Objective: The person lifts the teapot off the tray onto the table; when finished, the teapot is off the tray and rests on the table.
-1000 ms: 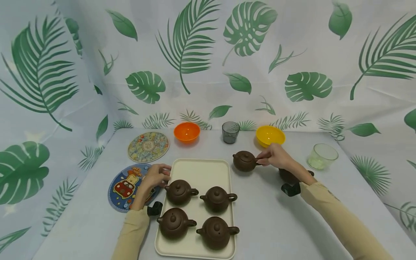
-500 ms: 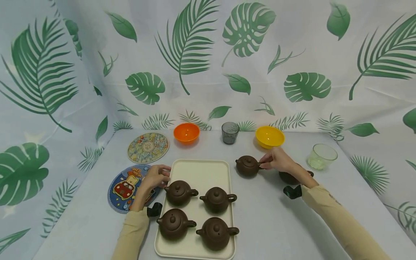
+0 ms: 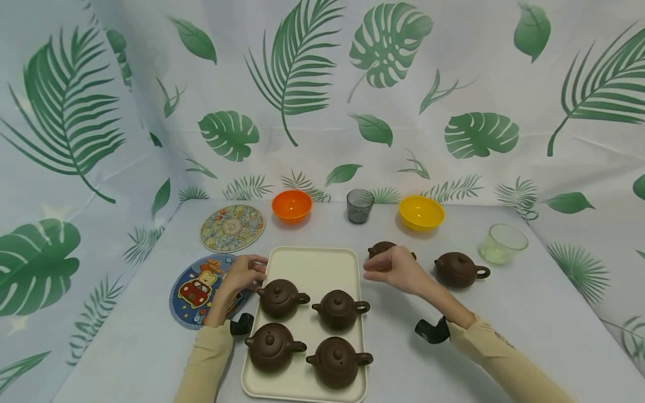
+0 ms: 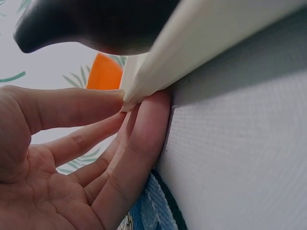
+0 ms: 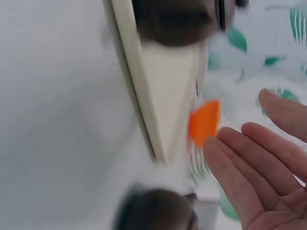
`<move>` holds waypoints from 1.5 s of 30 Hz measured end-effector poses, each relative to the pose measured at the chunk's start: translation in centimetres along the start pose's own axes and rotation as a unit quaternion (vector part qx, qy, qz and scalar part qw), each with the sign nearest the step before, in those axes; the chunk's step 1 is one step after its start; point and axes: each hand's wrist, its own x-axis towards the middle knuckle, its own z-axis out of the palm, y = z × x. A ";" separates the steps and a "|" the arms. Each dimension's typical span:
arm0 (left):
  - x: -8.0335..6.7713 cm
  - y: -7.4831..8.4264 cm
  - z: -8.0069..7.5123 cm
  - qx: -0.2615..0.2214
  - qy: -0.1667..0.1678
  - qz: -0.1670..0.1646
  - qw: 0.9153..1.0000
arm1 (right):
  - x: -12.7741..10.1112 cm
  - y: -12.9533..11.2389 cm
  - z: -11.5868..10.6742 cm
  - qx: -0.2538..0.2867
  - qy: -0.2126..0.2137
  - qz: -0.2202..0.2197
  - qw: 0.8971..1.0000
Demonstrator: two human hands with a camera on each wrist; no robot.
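On the left, my left hand [image 3: 244, 274] pinches the rim of a cream tray [image 3: 312, 258]; the left wrist view shows the thumb [image 4: 81, 108] against the rim and fingertips at its lower side. Several dark brown teapots stand on the tray, among them a rear-left teapot [image 3: 279, 299] and a rear-right teapot [image 3: 339, 308]. My right hand [image 3: 400, 271] holds nothing, fingers extended, just off the tray's right side. Behind it a teapot [image 3: 381, 248] on the table is partly hidden. Another teapot [image 3: 457, 270] stands farther right.
Along the back are an orange bowl [image 3: 291, 206], a grey glass [image 3: 360, 206] and a yellow bowl [image 3: 421, 212]. A greenish glass [image 3: 503, 244] stands at the right. Two round mats, a patterned one [image 3: 233, 228] and a blue one [image 3: 194, 291], lie at the left.
My right hand has let go of the teapot, which was drawn slightly toward me and rightward, and has moved left toward the tray. The left hand stays at the tray's rim.
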 end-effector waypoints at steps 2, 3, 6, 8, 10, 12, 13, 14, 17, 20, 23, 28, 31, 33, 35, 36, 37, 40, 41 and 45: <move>0.0 0.1 0.0 0.002 -0.003 0.003 1.000 | -0.5 -0.3 1.0 0.015 -0.023 -0.003 1.000; -0.1 0.1 0.1 0.004 -0.002 0.004 1.000 | -0.8 -0.4 1.4 0.022 -0.035 -0.004 0.999; -0.1 0.2 0.1 0.007 -0.003 0.003 1.000 | -1.4 -0.4 2.4 0.043 -0.060 -0.004 0.997; -0.1 0.3 0.1 0.005 -0.004 0.001 1.000 | -1.7 -0.4 2.9 0.052 -0.068 -0.006 0.996; -0.1 0.3 0.0 0.003 -0.007 0.000 1.000 | -2.0 -0.3 3.4 0.055 -0.070 -0.010 0.996; -0.2 0.3 0.0 -0.005 -0.009 0.000 1.000 | -2.2 -0.3 3.8 0.048 -0.063 -0.014 0.997; -0.2 0.3 0.0 -0.007 -0.011 0.004 1.000 | -2.2 -0.4 4.0 0.044 -0.058 -0.014 0.997; -0.3 0.3 -0.1 -0.009 -0.013 0.007 1.000 | -2.3 -0.4 4.1 0.039 -0.051 -0.013 0.998; -0.5 0.3 -0.2 -0.018 -0.021 0.027 0.999 | -2.5 -0.6 4.6 0.028 -0.027 -0.004 0.999; -0.5 0.3 -0.3 -0.021 -0.020 0.028 0.999 | -2.7 -1.0 4.9 0.024 -0.009 0.002 1.000; -0.2 0.2 -0.1 -0.017 -0.010 0.008 1.000 | -2.9 -1.4 5.1 0.020 0.003 -0.001 1.000; -0.2 0.3 0.1 -0.008 -0.008 -0.001 1.000 | -3.4 -1.1 4.5 0.011 0.012 -0.016 1.000; -0.4 0.5 0.1 -0.010 -0.012 0.003 1.000 | -4.1 -0.4 3.3 0.015 0.013 -0.019 1.000; -0.4 0.4 0.1 -0.012 -0.010 0.004 1.000 | -4.8 0.3 2.0 0.019 0.016 -0.028 0.999; -0.3 0.3 0.1 -0.010 -0.011 0.007 1.000 | -5.6 1.1 0.5 0.017 0.020 -0.035 0.999; -0.3 0.3 0.1 -0.010 -0.011 0.008 1.000 | -6.1 1.5 -0.4 0.019 0.020 -0.038 0.999; -0.2 0.2 0.1 -0.010 -0.010 0.007 1.000 | -6.6 1.9 -1.2 0.021 0.020 -0.038 0.999; -0.2 0.1 0.2 -0.013 -0.008 0.007 1.000 | -8.4 3.2 -3.8 0.019 0.012 -0.021 1.000; -0.2 0.1 0.1 -0.014 -0.009 0.010 1.000 | -9.0 3.6 -4.6 0.020 0.009 -0.015 1.000; -0.3 0.0 0.1 -0.018 -0.009 0.015 1.000 | -11.6 5.8 -7.2 0.022 0.007 -0.005 1.000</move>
